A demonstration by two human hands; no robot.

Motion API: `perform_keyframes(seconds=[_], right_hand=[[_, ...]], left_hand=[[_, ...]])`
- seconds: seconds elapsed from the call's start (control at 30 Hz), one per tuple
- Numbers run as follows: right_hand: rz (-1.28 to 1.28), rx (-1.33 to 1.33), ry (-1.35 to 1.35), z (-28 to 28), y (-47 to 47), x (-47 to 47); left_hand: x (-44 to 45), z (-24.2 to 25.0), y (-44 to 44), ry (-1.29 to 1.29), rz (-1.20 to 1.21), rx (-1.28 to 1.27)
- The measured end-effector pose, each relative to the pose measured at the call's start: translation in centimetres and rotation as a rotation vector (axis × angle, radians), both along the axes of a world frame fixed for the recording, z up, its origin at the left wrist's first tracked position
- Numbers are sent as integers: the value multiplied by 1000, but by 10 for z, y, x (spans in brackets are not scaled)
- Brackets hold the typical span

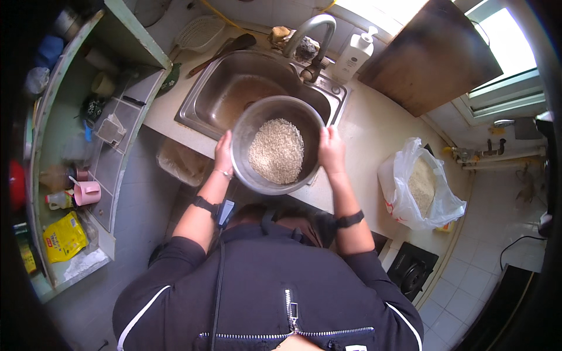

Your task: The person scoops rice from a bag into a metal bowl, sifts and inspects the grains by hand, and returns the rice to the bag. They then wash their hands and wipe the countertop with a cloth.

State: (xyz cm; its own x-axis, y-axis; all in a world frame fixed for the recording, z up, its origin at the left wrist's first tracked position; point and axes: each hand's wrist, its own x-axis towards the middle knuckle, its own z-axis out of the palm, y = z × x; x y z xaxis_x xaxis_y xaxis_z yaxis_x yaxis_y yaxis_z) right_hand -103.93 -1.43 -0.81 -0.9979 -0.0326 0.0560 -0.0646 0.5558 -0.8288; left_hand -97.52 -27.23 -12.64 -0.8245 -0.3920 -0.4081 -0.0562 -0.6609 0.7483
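Note:
A round metal pot point(241, 149) is held up between my two hands, over the near edge of the sink point(206, 101). Uncooked rice grains point(276, 151) lie in a heap on its bottom. My left hand point(224, 153) presses against the pot's left side, its fingers partly hidden by the wall. On the right, my right hand point(331, 149) grips the rim and side. Behind the pot, the steel basin is wet, and the curved faucet point(327, 26) stands at its far side. An open plastic bag point(395, 180) holding more grain rests on the counter to the right.
A white pump bottle point(353, 57) stands right of the faucet. A wooden board point(430, 57) leans by the window. Left of the sink lie a dark spatula point(237, 44) and a white plastic basket point(202, 33). A shelf unit point(169, 61) borders the left; a black stove point(412, 270) sits lower right.

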Motion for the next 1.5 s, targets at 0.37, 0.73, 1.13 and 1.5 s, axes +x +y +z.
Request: perform_keyframes(seconds=[0.37,0.73,1.13,1.5], right_hand=[[-81,-290,-84,-49,17,-14],[-52,-605,-41,-65,0,-30],[-14,-657,141,-9,4,-12],[-123,-408,-99,-37,18,-31]], left_hand=[[-18,46,3,-130,82,-407],[-28,110,-12,-50,119,-688],[-6,138,-15,131,297,-447],[-39,59,-3,-100,48,-346]])
